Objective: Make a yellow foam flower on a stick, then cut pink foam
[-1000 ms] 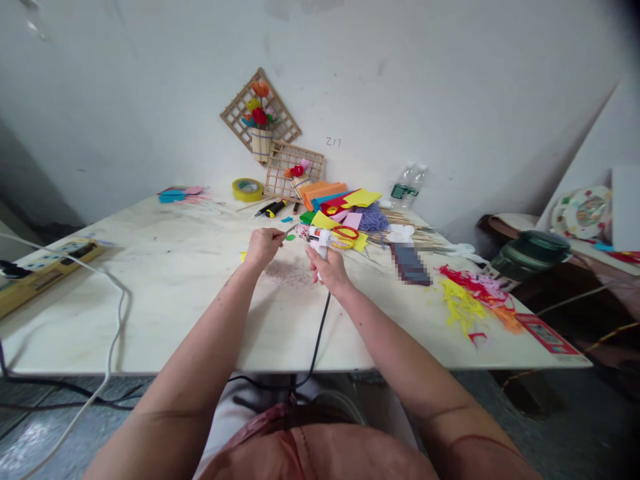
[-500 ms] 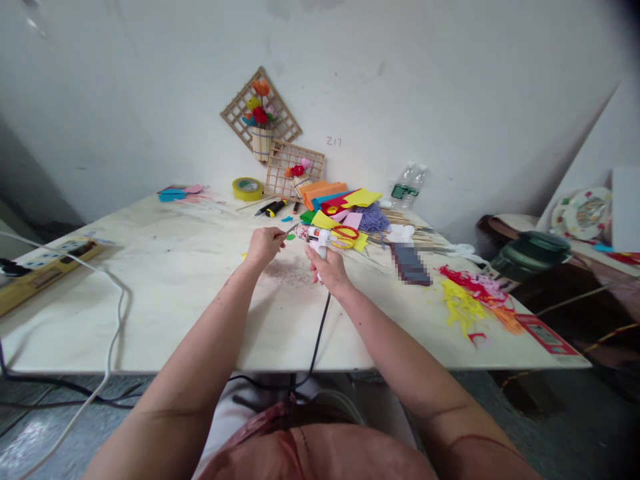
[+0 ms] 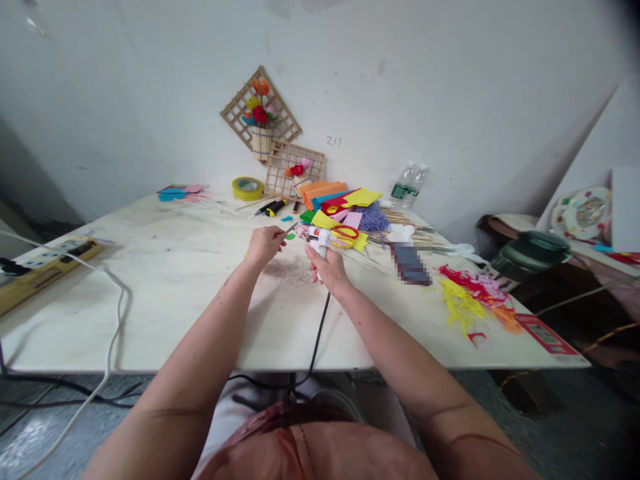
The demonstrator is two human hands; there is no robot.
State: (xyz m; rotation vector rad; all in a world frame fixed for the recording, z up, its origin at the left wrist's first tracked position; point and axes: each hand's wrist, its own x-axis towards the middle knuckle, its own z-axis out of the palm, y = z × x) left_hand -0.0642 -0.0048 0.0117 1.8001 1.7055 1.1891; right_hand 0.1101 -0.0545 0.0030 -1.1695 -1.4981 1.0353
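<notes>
My right hand [image 3: 329, 268] is wrapped round the handle of a white glue gun [image 3: 317, 235], its nozzle end pointing left. A black cord [image 3: 320, 333] runs from below that hand over the table's front edge. Just left of the nozzle, my left hand [image 3: 265, 245] pinches a thin dark stick [image 3: 291, 229] whose tip comes close to the gun; I cannot tell if they touch. Red and yellow scissors handles [image 3: 346, 233] show behind the gun. A small green piece [image 3: 291, 237] lies beyond my left fingers. Reddish crumbs [image 3: 290, 272] are scattered on the table between my hands.
Felt sheets [image 3: 325, 197], purple yarn [image 3: 373, 217] and wooden sticks [image 3: 400, 220] lie at the back. Two lattice panels with flowers [image 3: 295, 163] lean on the wall. A phone [image 3: 411, 263] and coloured scraps [image 3: 463, 303] are right, a power strip [image 3: 55, 263] left, tape [image 3: 247, 188] behind.
</notes>
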